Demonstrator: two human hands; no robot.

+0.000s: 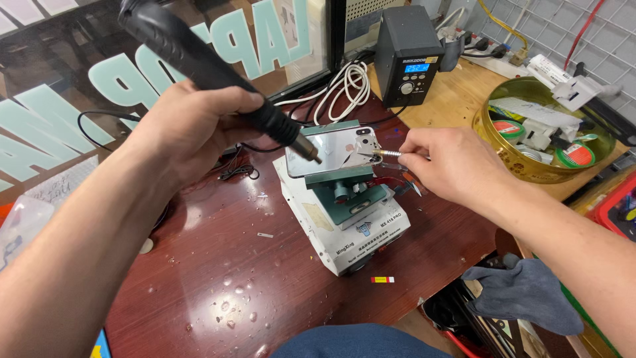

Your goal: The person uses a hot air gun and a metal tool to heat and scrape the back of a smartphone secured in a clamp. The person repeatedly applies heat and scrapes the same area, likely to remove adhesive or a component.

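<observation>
My left hand (189, 126) grips a black hot-air handpiece (199, 59), its metal nozzle pointing down at a smartphone (331, 149) with a shiny silver back. The phone lies clamped on a green fixture (351, 192) on top of a white box-shaped machine (358, 242). My right hand (447, 162) pinches a thin metal tool (387, 153) whose tip touches the phone's right edge near the camera corner. Nozzle and tool tip are a few centimetres apart over the phone.
A black hot-air station (407, 53) with a lit blue display stands behind, white cable (348, 83) coiled beside it. A gold round tin (530, 166) of tape rolls sits right. A grey cloth (523, 292) lies at the lower right. The red-brown table (218, 278) has scattered droplets.
</observation>
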